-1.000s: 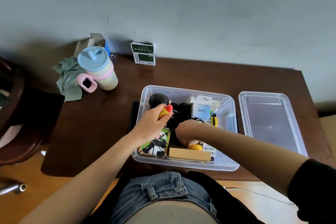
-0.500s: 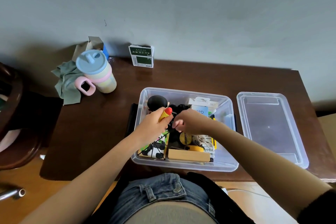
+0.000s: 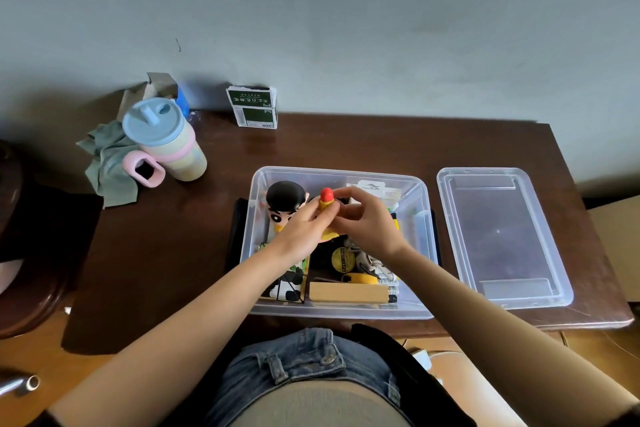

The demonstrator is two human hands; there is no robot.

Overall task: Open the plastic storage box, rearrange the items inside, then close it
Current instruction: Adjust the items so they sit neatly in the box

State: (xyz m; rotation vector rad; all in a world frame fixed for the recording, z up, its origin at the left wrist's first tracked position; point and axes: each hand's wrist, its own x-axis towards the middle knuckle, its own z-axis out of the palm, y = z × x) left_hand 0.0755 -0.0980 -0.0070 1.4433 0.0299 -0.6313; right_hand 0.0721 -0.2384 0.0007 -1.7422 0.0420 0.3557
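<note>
The clear plastic storage box point(image 3: 420, 215) stands open on the brown table, its lid point(image 3: 502, 236) lying flat to the right. My left hand point(image 3: 301, 229) grips a small yellow toy with a red tip point(image 3: 326, 199) above the box. My right hand point(image 3: 367, 222) meets it there, fingers pinching at the toy's side. Inside the box lie a cartoon figure with black hair point(image 3: 285, 204), a yellow tape roll point(image 3: 343, 259), a wooden block point(image 3: 348, 292), a panda card point(image 3: 289, 284) and white packets point(image 3: 372, 188).
A pastel cup with a blue lid point(image 3: 162, 139) and a grey cloth point(image 3: 107, 166) sit at the table's back left. A green-and-white carton point(image 3: 252, 107) stands against the wall. A dark chair point(image 3: 20, 236) is at the left.
My right hand rose from the front of the box to the toy held by my left hand. Both hands lifted slightly above the box, uncovering the tape roll.
</note>
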